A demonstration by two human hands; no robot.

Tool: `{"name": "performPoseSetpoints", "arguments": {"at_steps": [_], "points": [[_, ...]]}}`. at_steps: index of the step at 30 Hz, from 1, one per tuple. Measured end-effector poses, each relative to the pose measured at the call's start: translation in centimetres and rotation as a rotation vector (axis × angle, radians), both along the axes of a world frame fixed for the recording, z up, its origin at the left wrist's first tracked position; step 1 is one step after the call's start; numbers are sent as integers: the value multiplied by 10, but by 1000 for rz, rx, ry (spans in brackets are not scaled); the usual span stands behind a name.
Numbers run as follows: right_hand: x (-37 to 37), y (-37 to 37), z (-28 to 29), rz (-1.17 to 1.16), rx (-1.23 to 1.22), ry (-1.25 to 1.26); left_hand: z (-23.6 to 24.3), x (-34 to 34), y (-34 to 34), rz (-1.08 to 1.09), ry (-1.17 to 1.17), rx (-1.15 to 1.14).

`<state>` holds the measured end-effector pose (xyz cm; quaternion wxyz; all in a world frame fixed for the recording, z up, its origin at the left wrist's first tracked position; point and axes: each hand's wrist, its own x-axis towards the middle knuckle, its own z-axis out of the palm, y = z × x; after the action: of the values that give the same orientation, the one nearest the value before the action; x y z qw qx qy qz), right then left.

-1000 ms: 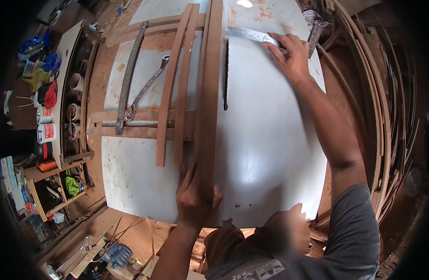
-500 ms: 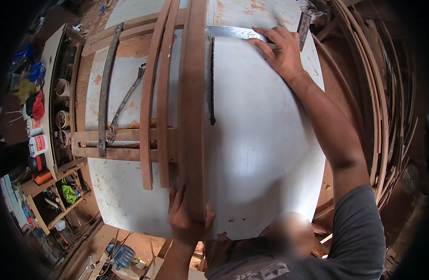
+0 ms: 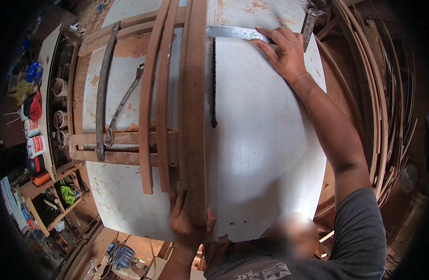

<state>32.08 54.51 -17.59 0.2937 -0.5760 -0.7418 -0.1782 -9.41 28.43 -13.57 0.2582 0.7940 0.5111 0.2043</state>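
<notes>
A thick brown wooden plank (image 3: 193, 116) runs lengthwise over a white tabletop (image 3: 266, 158). My left hand (image 3: 191, 221) is closed round its near end, fingers on the left side and thumb on the right. Farther off, my right hand (image 3: 284, 52) pinches a flat steel ruler-like blade (image 3: 233, 32) between thumb and fingers. The blade's left end meets the plank's right side. A dark upright piece (image 3: 309, 29) stands beyond my right knuckles; whether it joins the blade is hidden. Between plank and right hand lies a narrow dark slot (image 3: 214, 81) in the tabletop.
Two thin wooden strips (image 3: 147, 116) lie left of the plank, across slotted wooden rails (image 3: 121, 156). A ring spanner (image 3: 123, 105) and a long grey metal bar (image 3: 106, 88) rest there too. Shelves with tubs (image 3: 36, 147) stand at left; long timber strips (image 3: 364, 88) lean at right.
The view has shifted slightly. Both hands keep their holds on the plank and the steel blade, with no clear movement between them.
</notes>
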Motion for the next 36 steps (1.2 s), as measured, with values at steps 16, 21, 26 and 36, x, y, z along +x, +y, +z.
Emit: {"name": "performPoseSetpoints", "arguments": {"at_steps": [16,21,26,36], "points": [[-1,0,1,-37,-44,-24,2,0,3,7,-44,18],[-1,-1,2,-37,-49,-34,1,-1,3,1,-29,17],[0,-1,2,-37,-52,-27,-1,-3,1,-3,-50,5],[-2,1,1,-24,2,-3,0,-5,-1,-54,-34,45]]}}
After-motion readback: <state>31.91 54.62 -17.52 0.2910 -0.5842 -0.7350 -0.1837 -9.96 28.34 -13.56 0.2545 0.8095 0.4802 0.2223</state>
